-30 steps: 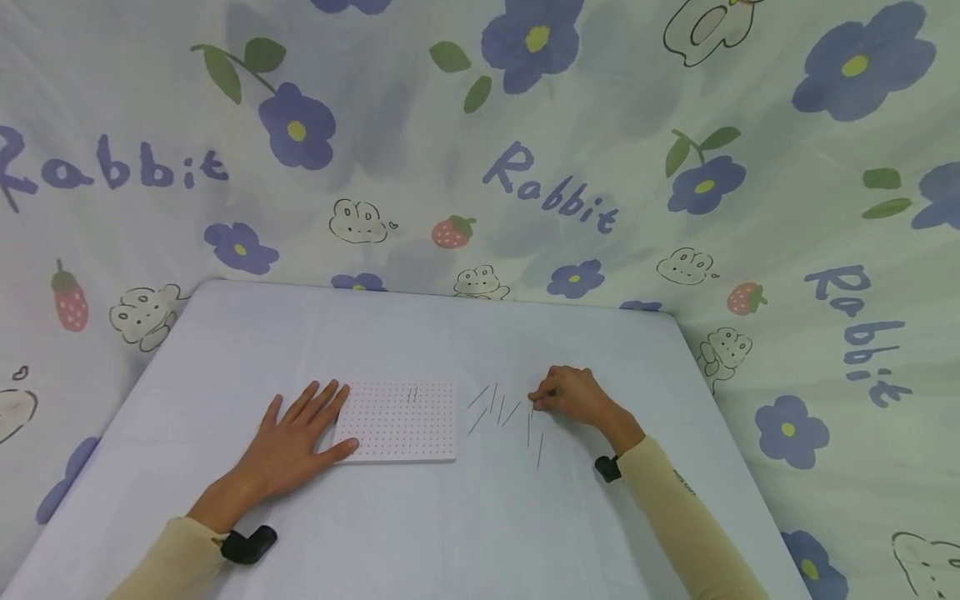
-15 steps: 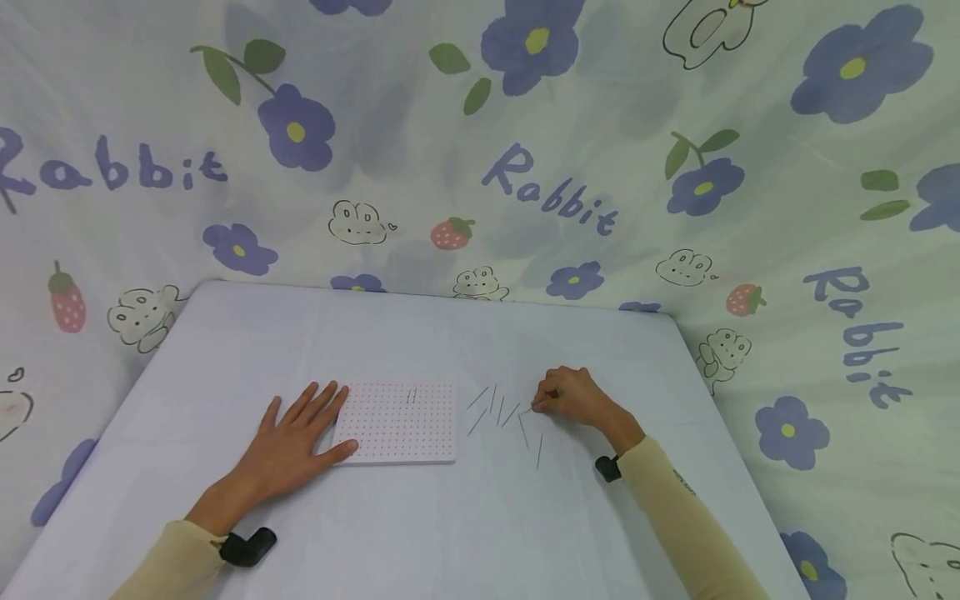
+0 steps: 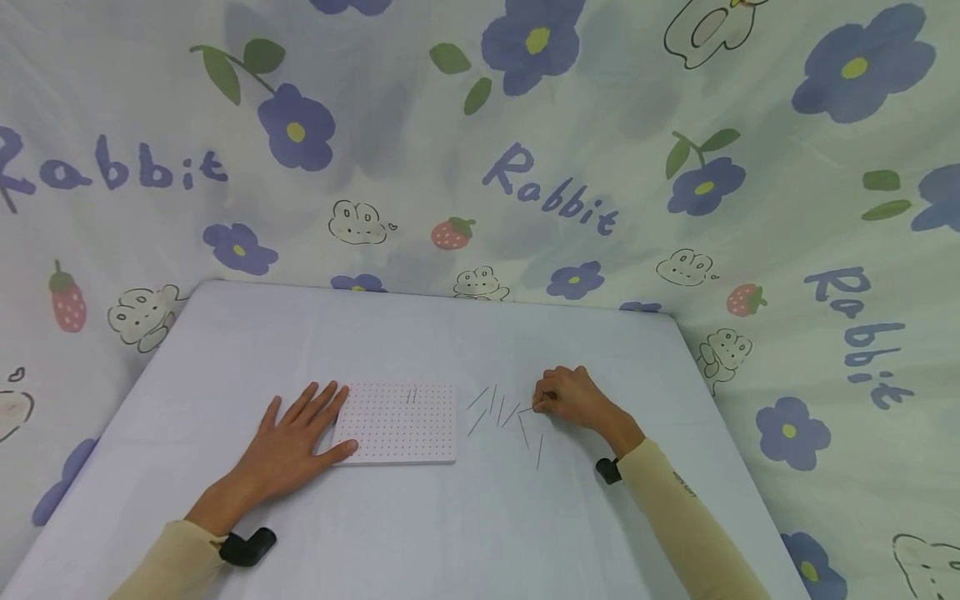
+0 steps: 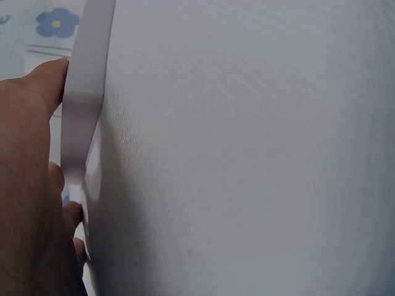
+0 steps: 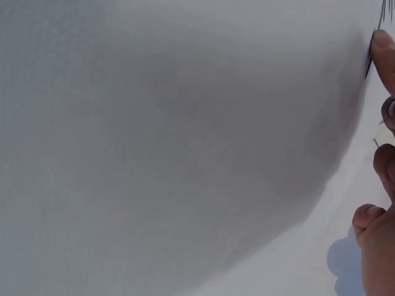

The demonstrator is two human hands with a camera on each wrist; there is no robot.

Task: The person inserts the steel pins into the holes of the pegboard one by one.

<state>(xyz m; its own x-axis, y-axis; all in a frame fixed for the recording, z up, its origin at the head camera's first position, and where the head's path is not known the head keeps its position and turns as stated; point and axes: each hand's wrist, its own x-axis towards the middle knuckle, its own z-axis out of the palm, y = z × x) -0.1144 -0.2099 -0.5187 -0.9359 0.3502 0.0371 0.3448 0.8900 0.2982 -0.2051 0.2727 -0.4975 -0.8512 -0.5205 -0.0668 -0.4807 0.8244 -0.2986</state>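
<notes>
My left hand [image 3: 291, 446] lies with fingers spread along the left edge of a white board [image 3: 393, 437] dotted with rows of tiny holes. Two thin dark needles [image 3: 412, 395] stand close together near the board's back edge. To the right of the board, my right hand [image 3: 573, 398] pinches a thin needle [image 3: 525, 410] between thumb and forefinger, its free end pointing left. A pointed dark end of that needle [image 5: 368, 66] shows beside the fingertip in the right wrist view. In the left wrist view, the thumb of my left hand [image 4: 28, 154] touches the board's side [image 4: 84, 86].
Several loose needles [image 3: 501, 410] lie scattered on the white tabletop [image 3: 420, 533] between the board and my right hand. One more needle [image 3: 539, 451] lies nearer the front. A patterned cloth [image 3: 420, 150] hangs behind the table.
The needle in my right hand has swung from pointing toward the front to pointing left. A loose needle below it has tilted and shifted left. The left hand and board stay put.
</notes>
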